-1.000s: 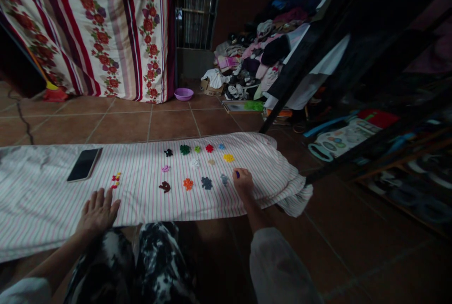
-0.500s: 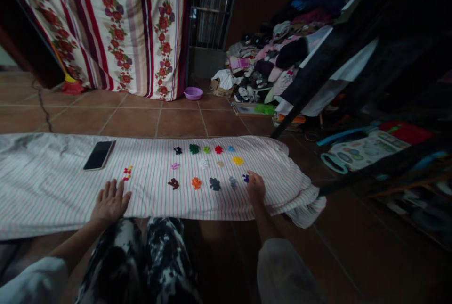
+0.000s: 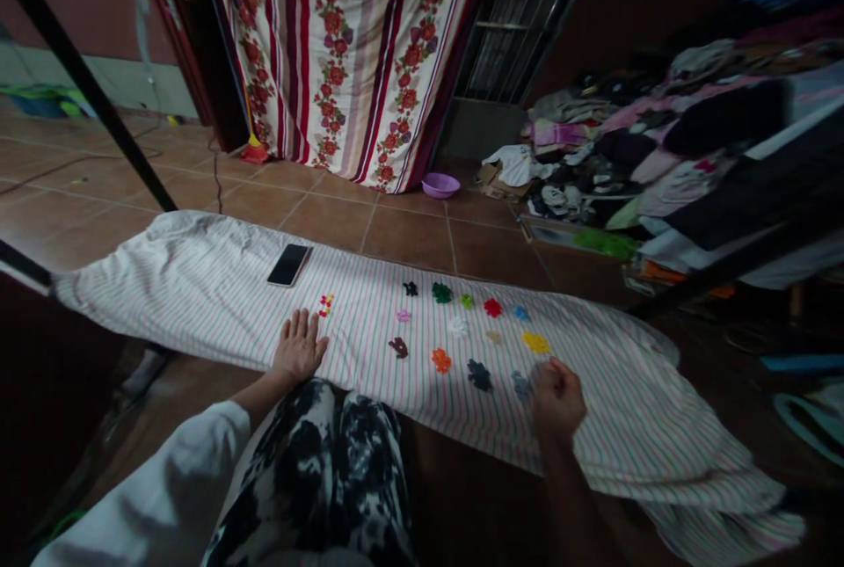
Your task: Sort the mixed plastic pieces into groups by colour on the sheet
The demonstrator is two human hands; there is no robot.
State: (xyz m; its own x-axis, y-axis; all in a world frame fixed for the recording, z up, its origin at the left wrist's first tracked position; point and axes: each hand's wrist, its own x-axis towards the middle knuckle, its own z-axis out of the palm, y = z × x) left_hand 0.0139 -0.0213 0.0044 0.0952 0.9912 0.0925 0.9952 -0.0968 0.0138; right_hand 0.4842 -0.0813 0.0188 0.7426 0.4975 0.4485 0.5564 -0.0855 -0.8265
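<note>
My left hand (image 3: 301, 345) lies flat on the striped cloth (image 3: 217, 321), fingers stretched out. Just beyond its fingertips is a small group of red and yellow pieces (image 3: 325, 306). My right hand (image 3: 557, 396) is closed, thumb against curled fingers, at the right end of the sorted piles; whatever it may hold is hidden. Beside it sits a light grey pile (image 3: 520, 384), with a yellow pile (image 3: 535, 343) just beyond. Further left are a dark grey pile (image 3: 479, 375), an orange pile (image 3: 441, 360) and a brown pile (image 3: 398, 346). The pieces are too small to identify.
Behind these are a white pile (image 3: 458, 327), a red pile (image 3: 491, 308) and a dark green pile (image 3: 441, 292). A phone (image 3: 289, 265) lies on the cloth at left. On the tiled floor beyond stand a purple basin (image 3: 440, 186) and a heap of clothes (image 3: 593, 145).
The view has swung left, so the cloth sits further right and tilted. My right hand has shifted slightly and now covers the spot of the purple pieces. My left hand stays flat.
</note>
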